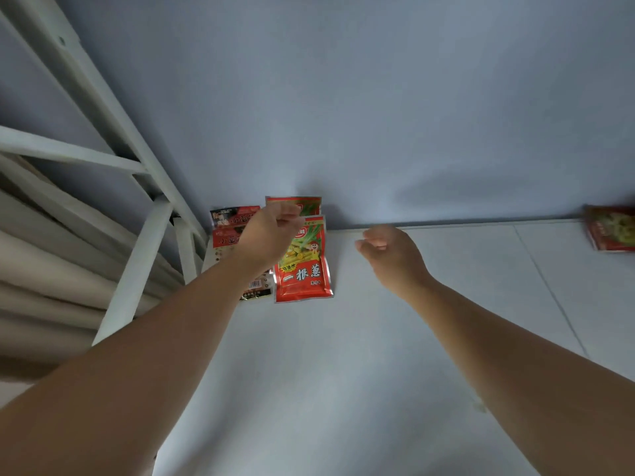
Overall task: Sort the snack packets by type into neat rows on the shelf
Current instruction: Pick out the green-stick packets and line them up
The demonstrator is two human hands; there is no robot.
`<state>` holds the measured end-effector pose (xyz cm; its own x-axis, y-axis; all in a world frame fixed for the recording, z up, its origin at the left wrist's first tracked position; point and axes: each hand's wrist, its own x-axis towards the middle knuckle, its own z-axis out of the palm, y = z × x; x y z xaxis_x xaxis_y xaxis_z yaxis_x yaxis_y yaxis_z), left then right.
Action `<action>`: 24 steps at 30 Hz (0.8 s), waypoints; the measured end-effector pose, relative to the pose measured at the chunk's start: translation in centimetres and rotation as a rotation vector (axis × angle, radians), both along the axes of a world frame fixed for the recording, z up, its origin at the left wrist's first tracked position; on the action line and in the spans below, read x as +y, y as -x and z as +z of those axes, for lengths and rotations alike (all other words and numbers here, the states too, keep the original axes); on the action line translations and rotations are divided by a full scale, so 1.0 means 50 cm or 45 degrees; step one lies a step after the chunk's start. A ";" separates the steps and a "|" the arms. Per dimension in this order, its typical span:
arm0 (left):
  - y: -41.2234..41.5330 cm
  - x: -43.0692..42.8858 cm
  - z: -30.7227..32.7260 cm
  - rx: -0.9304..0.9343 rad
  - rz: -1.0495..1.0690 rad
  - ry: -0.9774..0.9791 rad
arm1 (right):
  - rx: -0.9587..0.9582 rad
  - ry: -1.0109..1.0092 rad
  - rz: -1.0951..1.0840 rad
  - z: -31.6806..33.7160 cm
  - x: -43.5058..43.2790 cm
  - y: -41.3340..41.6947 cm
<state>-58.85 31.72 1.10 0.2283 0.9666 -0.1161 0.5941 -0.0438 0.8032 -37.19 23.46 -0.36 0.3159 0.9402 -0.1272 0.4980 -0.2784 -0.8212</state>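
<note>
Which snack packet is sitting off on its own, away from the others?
The red packet at the shelf's far right edge; the rest are bunched at the left by the left hand.

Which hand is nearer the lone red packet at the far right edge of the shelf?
Right. The right hand hovers mid-shelf, well left of the lone red packet. The left hand is farther left, over the stacked packets by the wall.

My left hand (271, 231) covers most of the dark packets (228, 218) and the top of the green-onion packet (304, 266), so their stacking can't be told. The rear red packet (297, 203) shows only its top strip. Far right, a blurred red packet (611, 228) runs off frame.
</note>
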 end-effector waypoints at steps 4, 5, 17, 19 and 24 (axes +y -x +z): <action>-0.071 -0.037 0.034 -0.015 -0.195 -0.034 | -0.008 -0.015 -0.039 0.036 -0.073 -0.050; -0.091 -0.046 0.042 -0.027 -0.229 -0.045 | -0.011 -0.026 -0.053 0.044 -0.090 -0.064; -0.400 -0.222 0.129 -0.026 -0.525 -0.131 | -0.006 -0.103 -0.280 0.119 -0.352 -0.309; -0.467 -0.268 0.137 -0.037 -0.562 -0.119 | 0.003 -0.107 -0.326 0.125 -0.410 -0.366; -0.641 -0.404 0.140 -0.099 -0.697 -0.068 | 0.054 -0.136 -0.477 0.135 -0.571 -0.514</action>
<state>-26.83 11.52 8.10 0.7047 0.7087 -0.0332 0.4123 -0.3710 0.8321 -11.50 -5.09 6.37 0.6361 0.7696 -0.0553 0.3434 -0.3465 -0.8729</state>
